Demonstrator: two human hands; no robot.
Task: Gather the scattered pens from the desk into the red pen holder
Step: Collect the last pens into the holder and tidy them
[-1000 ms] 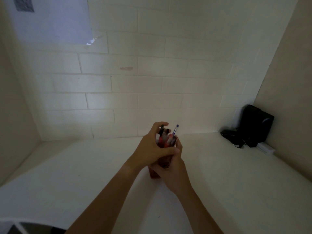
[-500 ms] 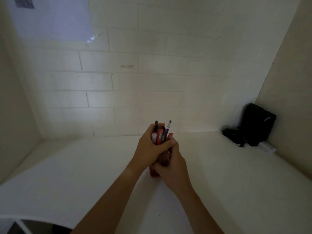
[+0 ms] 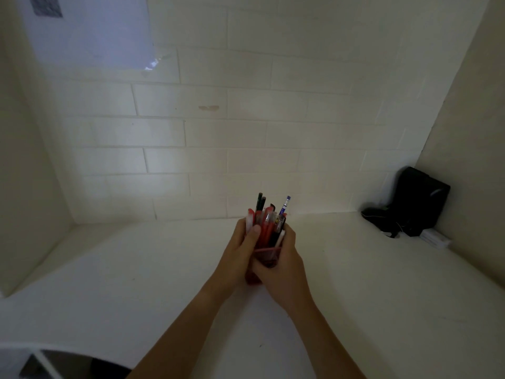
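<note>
The red pen holder (image 3: 266, 257) stands on the white desk (image 3: 136, 283) at the centre, mostly hidden between my hands. A bundle of several pens (image 3: 266, 224), red, black and one blue-tipped, sticks upright out of its top. My left hand (image 3: 240, 253) wraps the holder's left side, thumb pressed against the pens. My right hand (image 3: 284, 262) cups the holder's right side, fingers curled around it and the pens. No loose pens show on the desk.
A black device with cables (image 3: 415, 201) sits in the back right corner beside a small white box (image 3: 434, 239). Walls enclose the desk at the back, left and right. A sheet of paper (image 3: 90, 28) hangs high on the back wall.
My left hand has slid from covering the pen tops down to the holder's side, and the pens now stand upright and exposed in the holder.
</note>
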